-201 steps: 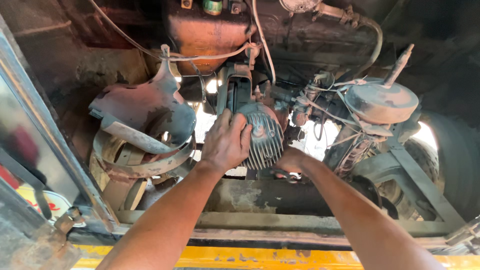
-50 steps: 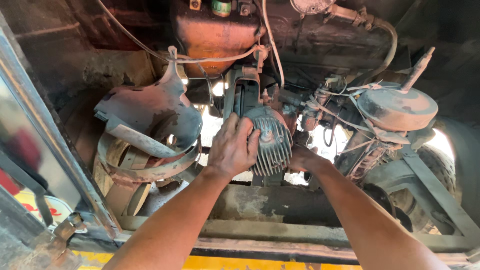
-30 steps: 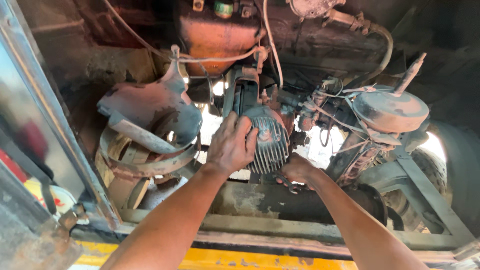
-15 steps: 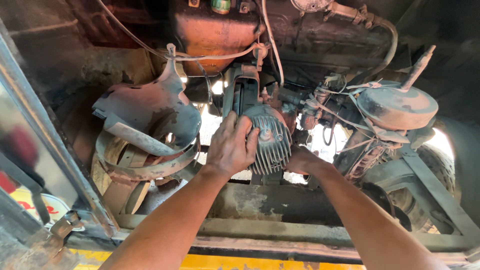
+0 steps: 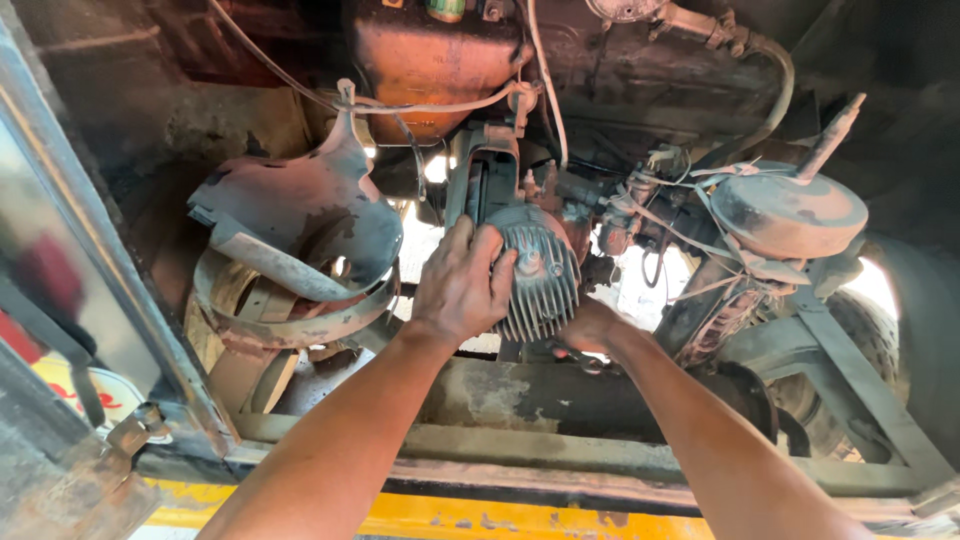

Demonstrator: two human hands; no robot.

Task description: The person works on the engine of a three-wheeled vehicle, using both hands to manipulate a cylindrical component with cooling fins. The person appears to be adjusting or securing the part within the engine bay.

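Little has changed in the last seconds: the finned engine cylinder [image 5: 535, 270] sits at centre, the rusty fan shroud [image 5: 300, 215] at its 9 o'clock. The left hand [image 5: 460, 285] still presses flat on the fins, fingers spread. The right hand [image 5: 590, 328], at 5 o'clock, stays tucked beneath; its grip is hidden.

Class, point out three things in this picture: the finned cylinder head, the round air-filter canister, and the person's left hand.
finned cylinder head [image 5: 545, 270], head view, on its ribbed face.
round air-filter canister [image 5: 790, 212], head view, on its domed lid.
left hand [image 5: 462, 288], head view, on its back.
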